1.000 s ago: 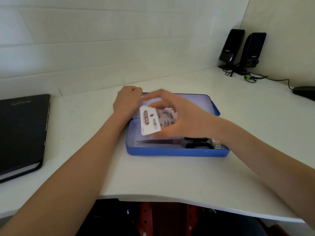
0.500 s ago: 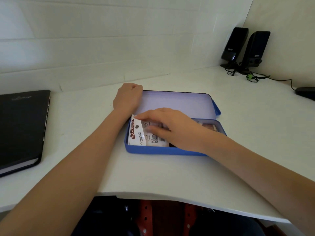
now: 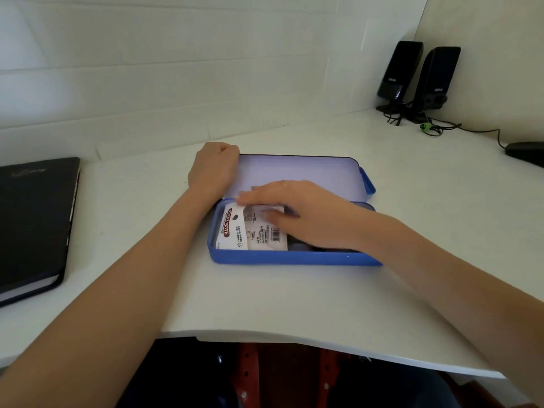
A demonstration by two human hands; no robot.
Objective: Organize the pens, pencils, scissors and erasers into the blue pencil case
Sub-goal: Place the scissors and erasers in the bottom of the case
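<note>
White plastic-wrapped sticky-note packet [image 3: 250,229] lies under your right fingers [image 3: 250,198], which are spread flat and pressing on it, gripping nothing. It sits in the left end of the open blue plastic pencil case [image 3: 294,257] on the white tabletop [image 3: 294,301]. Your left hand [image 3: 213,169], curled closed, rests against the lid's left edge.

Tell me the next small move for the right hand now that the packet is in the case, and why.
Probably lift the right hand clear of the case. The sticky note packet already lies flat in the tray's left end, the hand rests open on top of it, and the left hand holds the lid open. No other stationery shows on the desk, so closing may follow.
</note>
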